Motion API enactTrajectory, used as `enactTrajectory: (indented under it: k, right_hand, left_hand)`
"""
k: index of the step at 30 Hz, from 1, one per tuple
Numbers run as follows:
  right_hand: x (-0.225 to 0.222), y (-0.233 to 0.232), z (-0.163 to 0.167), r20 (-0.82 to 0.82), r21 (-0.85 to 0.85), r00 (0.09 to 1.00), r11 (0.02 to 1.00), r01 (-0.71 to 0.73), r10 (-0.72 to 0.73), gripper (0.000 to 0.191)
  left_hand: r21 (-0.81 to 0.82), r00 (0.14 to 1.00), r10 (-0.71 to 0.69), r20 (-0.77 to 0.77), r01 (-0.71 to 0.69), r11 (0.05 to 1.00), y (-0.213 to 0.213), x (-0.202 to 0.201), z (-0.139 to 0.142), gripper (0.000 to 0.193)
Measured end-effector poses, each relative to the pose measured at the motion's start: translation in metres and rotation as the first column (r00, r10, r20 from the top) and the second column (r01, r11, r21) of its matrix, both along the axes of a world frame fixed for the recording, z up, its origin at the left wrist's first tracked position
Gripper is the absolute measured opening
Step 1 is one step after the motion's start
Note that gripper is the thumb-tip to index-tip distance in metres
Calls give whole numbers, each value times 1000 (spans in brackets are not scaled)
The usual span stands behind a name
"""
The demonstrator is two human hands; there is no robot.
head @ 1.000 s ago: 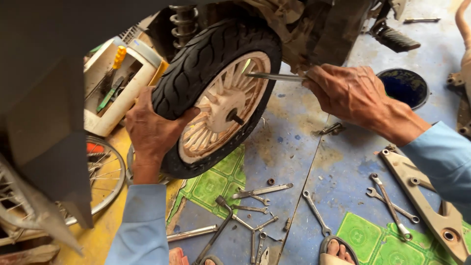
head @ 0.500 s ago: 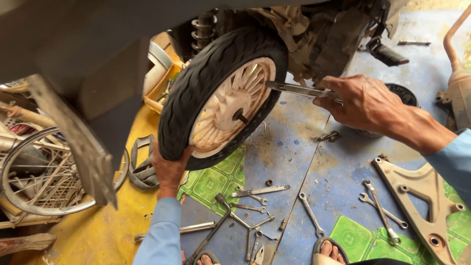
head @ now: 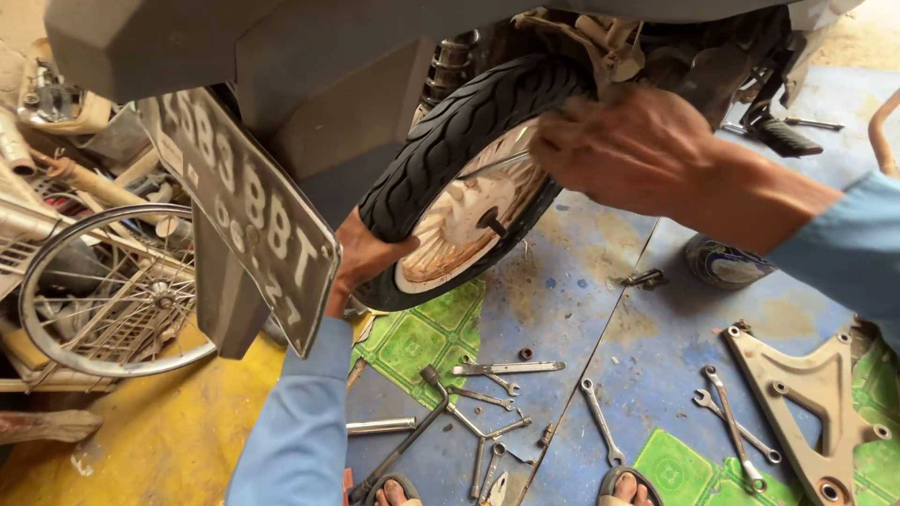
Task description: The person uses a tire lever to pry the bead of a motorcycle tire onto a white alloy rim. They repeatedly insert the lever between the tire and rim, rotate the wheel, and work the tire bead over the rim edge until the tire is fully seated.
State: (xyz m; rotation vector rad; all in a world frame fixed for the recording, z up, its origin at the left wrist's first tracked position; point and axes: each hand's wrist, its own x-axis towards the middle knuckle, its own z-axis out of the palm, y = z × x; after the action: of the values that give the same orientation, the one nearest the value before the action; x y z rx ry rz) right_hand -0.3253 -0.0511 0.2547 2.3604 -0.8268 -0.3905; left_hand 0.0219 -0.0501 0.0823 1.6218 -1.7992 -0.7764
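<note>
Black tyre (head: 450,141) is now gripped low by the left hand (head: 361,258), and the right hand (head: 628,150) has moved up, wrapped over its top, tool gone from view

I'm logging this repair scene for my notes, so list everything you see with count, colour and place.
rear wheel: one, black tyre with pale rim, centre, raised under the scooter
number plate: one, grey, left of the wheel
bicycle wheel: one, silver spokes, far left
wrenches: several, silver, scattered on the blue floor
bracket: one, beige, lower right
tin: one, blue, right of centre
left hand: on the tyre's lower edge
right hand: at the tyre's top
</note>
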Motion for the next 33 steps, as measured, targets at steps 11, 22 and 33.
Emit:
enactTrajectory:
  k: [11,22,33]
  right_hand:
    - [51,10,22,7,-296,953,911,-288,304,41]
    - [111,-19,29,-574,-260,813,920,-292,96,28]
    - [108,19,0,-325,-115,914,949,-293,243,19]
  left_hand:
    - [243,993,109,-37,-97,965,5,40,-64,95]
    - [260,991,111,-68,-90,961,16,58,-68,94]
    - [255,993,92,-76,-70,964,13,59,-64,94]
